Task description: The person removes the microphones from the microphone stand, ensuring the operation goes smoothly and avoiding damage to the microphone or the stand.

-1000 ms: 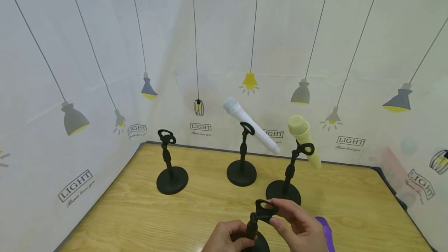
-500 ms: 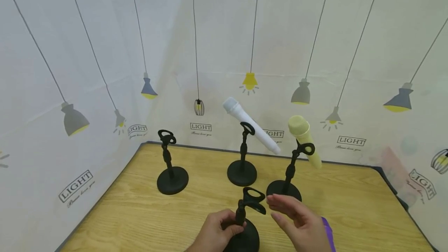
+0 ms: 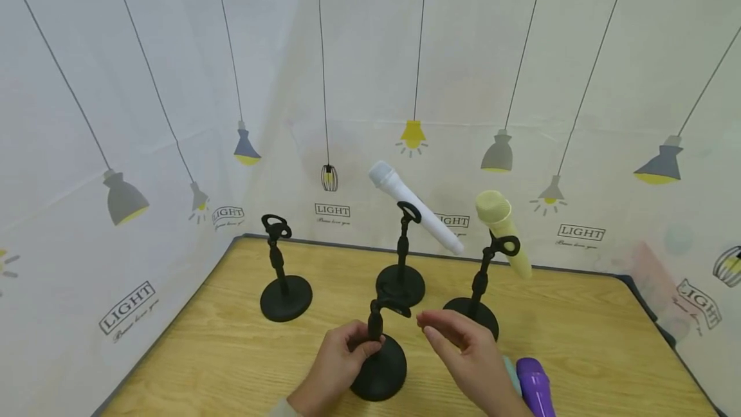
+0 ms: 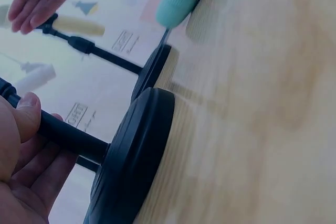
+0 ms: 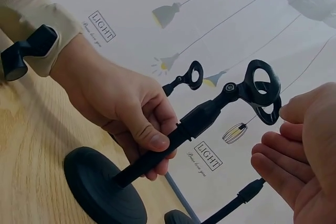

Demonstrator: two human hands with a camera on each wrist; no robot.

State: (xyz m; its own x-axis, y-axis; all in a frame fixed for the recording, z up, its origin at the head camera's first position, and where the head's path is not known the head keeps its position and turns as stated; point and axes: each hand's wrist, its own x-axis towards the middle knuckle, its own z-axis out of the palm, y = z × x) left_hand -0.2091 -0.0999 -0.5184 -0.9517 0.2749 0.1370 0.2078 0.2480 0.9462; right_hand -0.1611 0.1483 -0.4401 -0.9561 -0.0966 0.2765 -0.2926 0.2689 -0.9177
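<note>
A backdrop (image 3: 359, 69) printed with hanging lamps rises behind a wooden table (image 3: 231, 359), where a black microphone stand (image 3: 379, 375) is between two hands.
The left hand (image 3: 336, 365) grips that stand's post above the round base; the right hand (image 3: 466, 352), fingers relaxed and holding nothing, is just beside its clip (image 5: 245, 88). The right wrist view shows the clip's rings, which blend into a dark base in the head view. Behind are a left stand (image 3: 285, 299), a middle stand (image 3: 402, 243) bearing a white microphone (image 3: 434, 221) and a right stand (image 3: 479, 285) bearing a yellow microphone (image 3: 495, 213). A purple microphone (image 3: 534, 383) lies near the right forearm, which partly blocks a turquoise microphone (image 3: 511, 370).
</note>
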